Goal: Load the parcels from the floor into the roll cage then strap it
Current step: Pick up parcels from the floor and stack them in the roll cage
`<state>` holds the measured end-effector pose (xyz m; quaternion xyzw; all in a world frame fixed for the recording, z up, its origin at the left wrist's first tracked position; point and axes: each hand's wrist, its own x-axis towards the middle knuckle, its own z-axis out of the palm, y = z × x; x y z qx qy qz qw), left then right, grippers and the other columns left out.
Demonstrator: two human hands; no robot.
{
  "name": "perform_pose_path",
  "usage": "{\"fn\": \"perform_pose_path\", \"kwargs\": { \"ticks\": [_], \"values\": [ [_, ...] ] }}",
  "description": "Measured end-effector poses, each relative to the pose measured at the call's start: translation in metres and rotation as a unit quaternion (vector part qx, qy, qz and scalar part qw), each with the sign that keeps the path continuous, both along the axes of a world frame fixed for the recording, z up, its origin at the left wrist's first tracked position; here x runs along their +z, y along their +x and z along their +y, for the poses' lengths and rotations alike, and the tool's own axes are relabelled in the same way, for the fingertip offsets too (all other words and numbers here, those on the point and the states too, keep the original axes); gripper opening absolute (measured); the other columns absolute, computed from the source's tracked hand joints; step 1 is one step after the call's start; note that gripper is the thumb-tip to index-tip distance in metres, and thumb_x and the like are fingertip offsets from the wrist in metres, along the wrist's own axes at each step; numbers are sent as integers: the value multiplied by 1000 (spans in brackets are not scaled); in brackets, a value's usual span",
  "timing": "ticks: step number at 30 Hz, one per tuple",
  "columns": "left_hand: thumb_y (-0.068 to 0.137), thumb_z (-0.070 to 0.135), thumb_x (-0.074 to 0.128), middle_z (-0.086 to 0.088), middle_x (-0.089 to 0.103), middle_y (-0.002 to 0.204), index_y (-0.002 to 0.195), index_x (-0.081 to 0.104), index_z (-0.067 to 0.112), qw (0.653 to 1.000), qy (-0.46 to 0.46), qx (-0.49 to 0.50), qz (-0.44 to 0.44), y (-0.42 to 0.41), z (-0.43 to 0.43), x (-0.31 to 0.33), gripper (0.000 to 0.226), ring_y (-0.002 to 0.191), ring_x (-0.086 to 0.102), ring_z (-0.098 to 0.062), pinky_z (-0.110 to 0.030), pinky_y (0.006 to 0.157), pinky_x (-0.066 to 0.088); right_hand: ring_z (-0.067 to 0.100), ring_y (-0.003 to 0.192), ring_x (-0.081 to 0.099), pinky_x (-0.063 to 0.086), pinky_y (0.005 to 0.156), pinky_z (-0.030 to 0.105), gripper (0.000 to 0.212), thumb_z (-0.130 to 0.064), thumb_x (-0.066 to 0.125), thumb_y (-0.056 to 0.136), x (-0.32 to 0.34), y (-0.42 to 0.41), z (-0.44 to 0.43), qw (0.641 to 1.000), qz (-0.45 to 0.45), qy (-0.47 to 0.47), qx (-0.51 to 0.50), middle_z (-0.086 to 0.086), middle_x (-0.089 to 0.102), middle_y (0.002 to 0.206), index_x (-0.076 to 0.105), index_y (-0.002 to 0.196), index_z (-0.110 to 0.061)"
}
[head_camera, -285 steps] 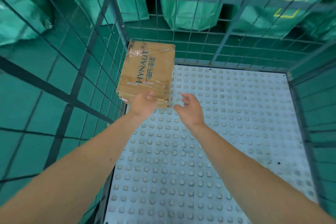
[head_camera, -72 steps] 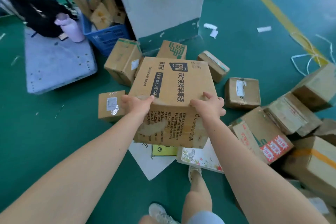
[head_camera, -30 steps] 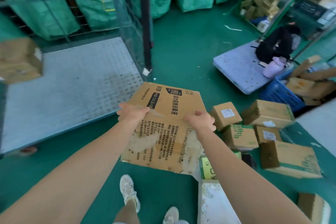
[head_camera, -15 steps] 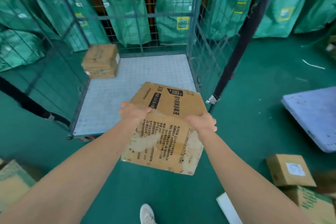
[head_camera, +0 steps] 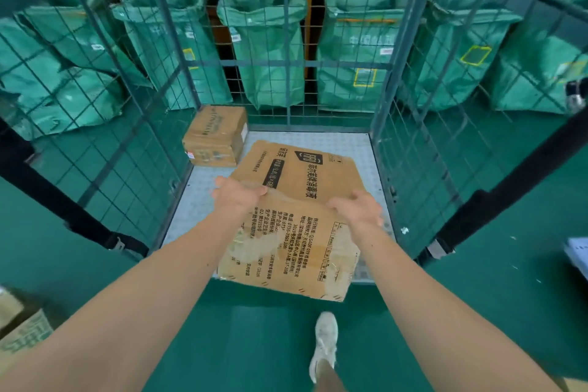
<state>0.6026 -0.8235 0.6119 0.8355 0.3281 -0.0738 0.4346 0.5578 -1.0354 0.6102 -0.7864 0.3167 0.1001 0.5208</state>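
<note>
Bright, even light leaves only a soft shadow on the floor [head_camera: 270, 344] under the box [head_camera: 296, 232]. Wide-angle distortion bows the roll cage [head_camera: 401, 41] outward, and the frame's edges blur slightly.

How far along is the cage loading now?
Done: one small box sits in the back-left corner of the roll cage. In hand: left hand and right hand hold a large box above its floor. Left: setting it down, the floor parcel at lower left, and fastening the black strap.
</note>
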Motion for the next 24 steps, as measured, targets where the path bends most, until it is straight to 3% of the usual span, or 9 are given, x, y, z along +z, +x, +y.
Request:
{"fn": "perform_pose_path", "kwargs": {
  "ticks": [4, 9, 13, 20, 22, 24],
  "values": [
    [78, 39, 80, -21, 35, 146, 147, 15, -1, 999, 2, 39, 6, 61, 1, -2, 103, 128, 46, -35, -42, 94, 44, 33, 131, 32, 32, 86, 33, 75, -20, 72, 81, -2, 78, 2, 1000, -4, 0, 25, 12, 34, 146, 41, 149, -24],
    [78, 40, 79, -18, 37, 142, 142, 24, 3, 997, 7, 78, 21, 137, -1, 3, 92, 129, 42, -34, -44, 96, 43, 33, 128, 35, 36, 89, 33, 66, -18, 74, 77, -4, 173, 2, 998, -5, 9, 59, 11, 37, 141, 52, 139, -22],
    [76, 42, 80, -18, 39, 138, 137, 27, 4, 995, -13, 92, 21, 186, 8, -1, 90, 126, 45, -34, -45, 97, 47, 33, 127, 33, 32, 81, 30, 66, -21, 73, 80, -5, 231, 5, 996, 1, -7, 84, 12, 35, 141, 49, 142, -23],
    [74, 38, 83, -21, 40, 142, 141, 25, 0, 995, -6, 94, 38, 278, 35, -15, 97, 126, 47, -36, -44, 98, 45, 32, 131, 37, 35, 84, 32, 74, -19, 75, 73, -29, 328, 35, 996, -1, -7, 83, 11, 41, 145, 50, 143, -21],
    [67, 44, 85, -18, 47, 137, 142, 28, -1, 996, -27, 82, 37, 310, 49, -25, 104, 122, 53, -35, -42, 97, 49, 32, 128, 35, 35, 86, 34, 70, -18, 74, 75, -38, 357, 45, 997, 10, -10, 69, 10, 39, 142, 51, 141, -23],
    [43, 59, 83, -16, 56, 129, 136, 38, 2, 996, -41, 64, 42, 349, 67, -45, 117, 111, 60, -32, -43, 92, 55, 30, 125, 34, 35, 85, 33, 66, -17, 73, 76, -48, 391, 57, 999, 17, -16, 47, 9, 39, 139, 53, 139, -23]
  ]
}}
